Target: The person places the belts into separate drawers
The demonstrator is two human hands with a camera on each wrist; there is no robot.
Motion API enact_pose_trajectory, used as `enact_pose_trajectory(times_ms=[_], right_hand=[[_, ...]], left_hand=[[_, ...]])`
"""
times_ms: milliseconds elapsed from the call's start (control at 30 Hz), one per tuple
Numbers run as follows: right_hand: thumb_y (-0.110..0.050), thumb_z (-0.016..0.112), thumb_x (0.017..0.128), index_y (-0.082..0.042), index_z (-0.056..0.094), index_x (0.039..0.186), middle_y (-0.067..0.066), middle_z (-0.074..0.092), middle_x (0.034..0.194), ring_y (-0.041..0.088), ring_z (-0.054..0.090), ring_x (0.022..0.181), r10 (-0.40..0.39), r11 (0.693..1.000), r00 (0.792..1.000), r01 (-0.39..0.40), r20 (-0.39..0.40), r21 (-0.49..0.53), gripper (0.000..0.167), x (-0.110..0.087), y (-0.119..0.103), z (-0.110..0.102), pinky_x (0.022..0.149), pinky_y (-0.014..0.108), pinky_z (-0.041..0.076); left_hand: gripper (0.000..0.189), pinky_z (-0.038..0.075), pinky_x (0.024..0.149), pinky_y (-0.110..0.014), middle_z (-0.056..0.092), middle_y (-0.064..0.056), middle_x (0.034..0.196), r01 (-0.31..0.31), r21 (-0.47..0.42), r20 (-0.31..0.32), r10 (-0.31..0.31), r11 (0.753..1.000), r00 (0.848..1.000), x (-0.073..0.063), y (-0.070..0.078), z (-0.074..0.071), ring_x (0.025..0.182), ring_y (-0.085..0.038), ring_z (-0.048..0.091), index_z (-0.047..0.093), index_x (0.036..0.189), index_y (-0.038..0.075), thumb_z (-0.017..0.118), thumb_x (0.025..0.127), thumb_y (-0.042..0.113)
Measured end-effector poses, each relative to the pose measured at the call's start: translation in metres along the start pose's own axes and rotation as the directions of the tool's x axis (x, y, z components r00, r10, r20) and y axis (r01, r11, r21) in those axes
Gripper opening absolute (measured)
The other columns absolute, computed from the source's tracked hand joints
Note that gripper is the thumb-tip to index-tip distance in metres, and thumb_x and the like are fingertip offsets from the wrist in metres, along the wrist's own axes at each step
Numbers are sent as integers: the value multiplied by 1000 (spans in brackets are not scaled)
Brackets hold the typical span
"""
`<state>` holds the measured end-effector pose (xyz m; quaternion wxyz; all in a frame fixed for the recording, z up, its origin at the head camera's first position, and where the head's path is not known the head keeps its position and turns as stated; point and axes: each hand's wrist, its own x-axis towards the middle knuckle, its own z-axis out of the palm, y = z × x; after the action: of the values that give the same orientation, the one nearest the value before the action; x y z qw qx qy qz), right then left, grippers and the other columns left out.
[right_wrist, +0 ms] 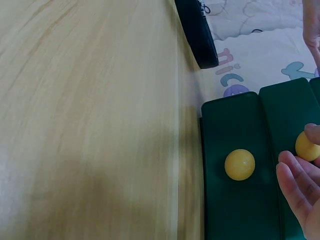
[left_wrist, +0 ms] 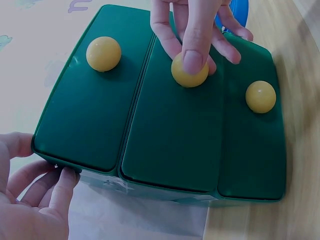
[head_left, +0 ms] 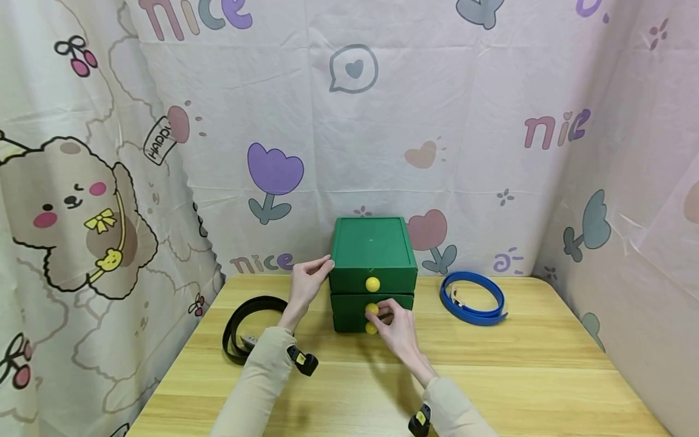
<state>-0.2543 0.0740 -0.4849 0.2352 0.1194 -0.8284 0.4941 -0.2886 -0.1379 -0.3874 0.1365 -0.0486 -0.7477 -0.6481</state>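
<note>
a smooth green three-drawer box [head_left: 374, 241], contents hidden; the right hand [head_left: 398, 331] pinches its round yellow middle knob [head_left: 372, 308]; the left hand [head_left: 307, 284] touches the box's upper side.

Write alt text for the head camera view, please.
A person's right hand pinches the middle yellow knob of a green drawer cabinet while the left hand touches its side. On the wooden table, a coiled black belt lies to the left and a coiled blue belt to the right, with a cartoon-printed cloth behind.
</note>
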Motion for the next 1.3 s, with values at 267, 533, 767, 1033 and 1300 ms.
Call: enact_pose_trajectory(times_ms=[267, 533, 767, 1033, 1300], right_hand=[[-22, 84, 82, -10, 72, 92, 4, 76, 79, 9, 68, 60, -18, 1000, 1000, 18, 1, 4, 20, -3, 1, -2, 56, 18, 53], [-21, 85, 81, -10, 72, 92, 4, 76, 79, 10, 69, 60, -11, 1000, 1000, 11, 10, 6, 20, -7, -1, -4, 56, 18, 53], [-22, 85, 81, -11, 72, 93, 3, 76, 80, 8, 69, 61, -1, 1000, 1000, 1, 26, 9, 20, -8, -1, -5, 58, 18, 53], [-23, 85, 81, -12, 72, 92, 2, 76, 78, 7, 68, 61, -11, 1000, 1000, 10, 27, 13, 21, -12, -2, -7, 57, 18, 53], [-23, 86, 80, -13, 72, 90, 0, 76, 77, 5, 67, 60, -26, 1000, 999, 25, 19, 19, 20, -14, 0, -7, 57, 17, 53]], left_hand=[[32, 53, 80, -10, 71, -20, 123, -4, 5, -1, 4, 1000, 1000, 0, 0, 0, 95, 0, 68, 72, 123, 3, 70, 95, 16], [32, 53, 80, -10, 71, -19, 123, 4, 8, -1, -4, 1000, 1000, 1, -1, 1, 98, -4, 69, 72, 123, 4, 71, 95, 17], [31, 54, 81, -12, 71, -19, 123, 7, 1, -1, -7, 1000, 1000, 1, -1, 1, 100, -6, 70, 72, 123, 4, 70, 95, 16], [32, 54, 82, -12, 71, -19, 124, -4, 12, 0, 4, 1000, 1000, 1, -1, 1, 100, -5, 70, 72, 123, 2, 70, 95, 17], [32, 53, 79, -10, 71, -19, 123, -6, 9, -1, 6, 1000, 1000, 1, -1, 1, 92, 3, 68, 72, 123, 3, 71, 95, 17]])
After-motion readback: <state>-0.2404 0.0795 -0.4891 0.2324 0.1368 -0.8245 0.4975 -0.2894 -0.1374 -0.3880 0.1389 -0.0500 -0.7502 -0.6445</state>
